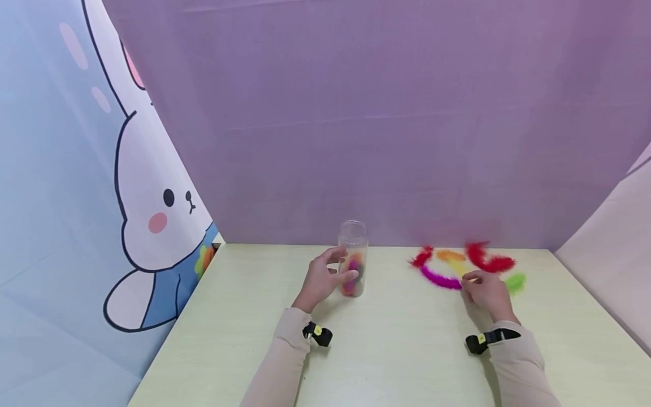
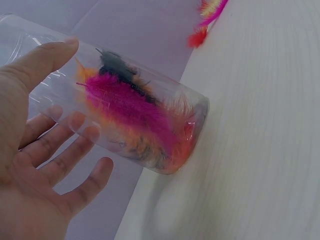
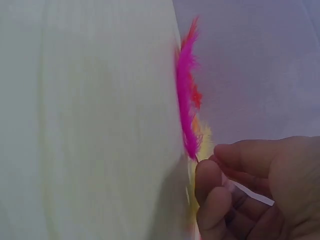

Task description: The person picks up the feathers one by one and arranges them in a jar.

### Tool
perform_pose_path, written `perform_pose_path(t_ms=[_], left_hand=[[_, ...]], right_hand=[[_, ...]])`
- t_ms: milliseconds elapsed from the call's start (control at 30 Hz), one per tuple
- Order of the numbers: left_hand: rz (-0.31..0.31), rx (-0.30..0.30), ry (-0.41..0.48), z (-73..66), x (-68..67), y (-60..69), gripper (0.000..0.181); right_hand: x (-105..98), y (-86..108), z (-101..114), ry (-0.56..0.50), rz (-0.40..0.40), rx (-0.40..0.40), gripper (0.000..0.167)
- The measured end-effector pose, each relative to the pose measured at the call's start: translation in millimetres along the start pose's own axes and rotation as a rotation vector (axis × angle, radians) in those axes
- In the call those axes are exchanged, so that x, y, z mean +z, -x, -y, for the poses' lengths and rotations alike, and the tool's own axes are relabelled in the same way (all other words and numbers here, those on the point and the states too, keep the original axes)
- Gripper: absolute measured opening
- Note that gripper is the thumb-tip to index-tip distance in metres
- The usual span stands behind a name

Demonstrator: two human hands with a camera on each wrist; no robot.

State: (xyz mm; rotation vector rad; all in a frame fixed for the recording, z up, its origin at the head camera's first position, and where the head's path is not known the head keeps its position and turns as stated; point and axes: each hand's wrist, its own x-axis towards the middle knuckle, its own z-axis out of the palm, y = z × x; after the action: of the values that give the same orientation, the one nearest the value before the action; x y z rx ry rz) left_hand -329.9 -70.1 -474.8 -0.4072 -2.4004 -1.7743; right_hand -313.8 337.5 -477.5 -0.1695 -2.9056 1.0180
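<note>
A clear jar stands upright on the table with magenta, orange and dark feathers inside its lower part. The left hand holds the jar from the left, thumb and fingers curved round its wall, as the left wrist view also shows. At the right, the right hand pinches the quill end of a magenta feather between thumb and fingertips; in the right wrist view the magenta feather extends away from the fingers of the right hand.
Around the right hand lie a red feather, an orange feather, a yellow feather, larger red feathers and a green feather. A purple cloth hangs behind the table; a rabbit-printed cloth is at the left.
</note>
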Motion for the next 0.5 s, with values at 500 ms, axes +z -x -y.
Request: perform_pose_path(t_ms=[500], left_hand=[[0.003,-0.010,-0.008,-2.5,-1.0,0.1,0.066]], right_hand=[[5.5,-2.7,2.1,0.063,0.038,0.010,0.021]])
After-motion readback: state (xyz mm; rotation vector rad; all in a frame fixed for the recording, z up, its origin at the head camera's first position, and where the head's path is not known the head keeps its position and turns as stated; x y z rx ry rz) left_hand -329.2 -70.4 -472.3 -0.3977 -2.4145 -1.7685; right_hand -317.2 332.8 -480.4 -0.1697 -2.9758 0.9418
